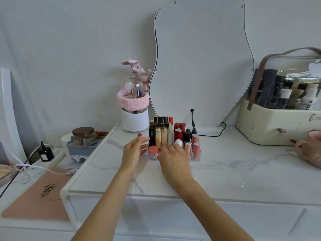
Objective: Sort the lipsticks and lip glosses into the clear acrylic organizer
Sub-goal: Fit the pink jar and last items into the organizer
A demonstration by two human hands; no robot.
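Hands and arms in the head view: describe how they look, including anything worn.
Both forearms are bare, with no sleeves showing in the frame. The left hand has red-painted nails. The right hand shows no watch or bracelet; whether it wears a ring is too small to tell.

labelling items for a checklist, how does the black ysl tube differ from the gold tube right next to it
The black tube is dark with a white logo; the gold tube is pale and shiny with no logo I can read. The black tube stands at the organizer's left edge, the gold tube further in. Both stand upright, similar height.
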